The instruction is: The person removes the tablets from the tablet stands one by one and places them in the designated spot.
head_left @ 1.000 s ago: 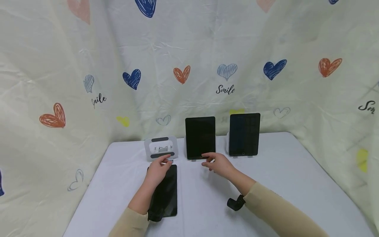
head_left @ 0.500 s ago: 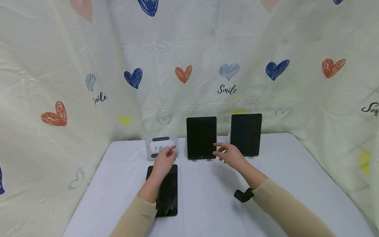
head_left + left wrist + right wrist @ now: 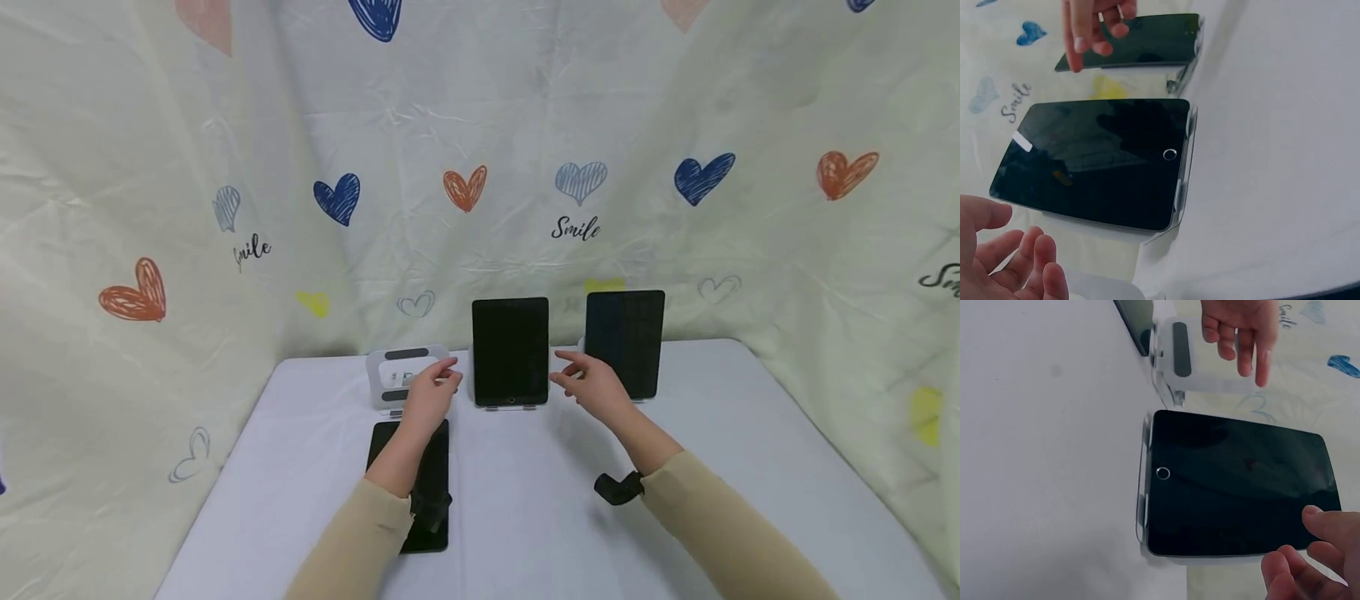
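A black tablet [image 3: 510,350] stands upright on a stand at the back of the table, its round button at the bottom. My left hand [image 3: 431,398] is at its left side, fingers loosely bent and holding nothing; a gap to the tablet shows in the left wrist view. On the other side is my right hand [image 3: 597,390], its fingers extended and parted. In the right wrist view the right thumb [image 3: 1329,525] overlaps the tablet's edge; I cannot tell whether it touches. Behind my left hand is a white and grey stand [image 3: 377,379] without a tablet.
Another tablet [image 3: 624,337] stands on its stand at the right, partly behind my right hand. A further tablet [image 3: 437,454] lies flat on the white table [image 3: 525,517] under my left forearm. A curtain [image 3: 495,100] printed with hearts hangs behind the table.
Both hands have moved up and away from me. The right hand has shifted right, off the middle tablet's front, and the left hand has shifted right towards that tablet's left edge.
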Tool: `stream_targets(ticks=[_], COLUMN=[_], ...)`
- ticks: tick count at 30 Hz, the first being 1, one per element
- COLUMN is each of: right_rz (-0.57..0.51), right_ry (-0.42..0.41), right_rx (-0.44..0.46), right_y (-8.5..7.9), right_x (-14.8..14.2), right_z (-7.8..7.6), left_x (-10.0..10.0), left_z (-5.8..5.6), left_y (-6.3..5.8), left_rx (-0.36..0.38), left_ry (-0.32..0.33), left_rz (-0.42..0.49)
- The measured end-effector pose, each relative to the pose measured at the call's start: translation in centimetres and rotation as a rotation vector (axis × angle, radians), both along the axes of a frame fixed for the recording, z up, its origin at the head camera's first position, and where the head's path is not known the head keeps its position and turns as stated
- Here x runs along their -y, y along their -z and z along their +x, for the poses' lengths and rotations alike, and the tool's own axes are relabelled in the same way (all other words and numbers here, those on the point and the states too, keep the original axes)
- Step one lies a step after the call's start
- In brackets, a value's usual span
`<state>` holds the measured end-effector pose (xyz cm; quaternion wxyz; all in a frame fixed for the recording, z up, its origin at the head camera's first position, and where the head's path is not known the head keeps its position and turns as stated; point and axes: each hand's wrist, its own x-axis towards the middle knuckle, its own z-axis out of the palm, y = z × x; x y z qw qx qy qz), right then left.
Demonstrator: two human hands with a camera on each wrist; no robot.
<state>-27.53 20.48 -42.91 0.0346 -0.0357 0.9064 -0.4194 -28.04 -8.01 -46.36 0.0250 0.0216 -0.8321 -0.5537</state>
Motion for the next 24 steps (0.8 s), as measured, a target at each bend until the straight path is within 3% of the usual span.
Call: stream_targets(ticks=[12,24], right_rz=[0.057,0.030], right_ry=[0.024,0.045], right_rx=[-0.105,-0.111], right_y=[1.5,0.8], right_x=[0.4,1.6], right_z=[-1.9,-4.3], left_x=[-1.6,-3.1], left_z=[-1.7,-3.6], left_y=[-0.2,-1.8], left_rx=[-0.037,-0.043], left_ry=[0.021,-0.006], left_rz=[0.021,0.031])
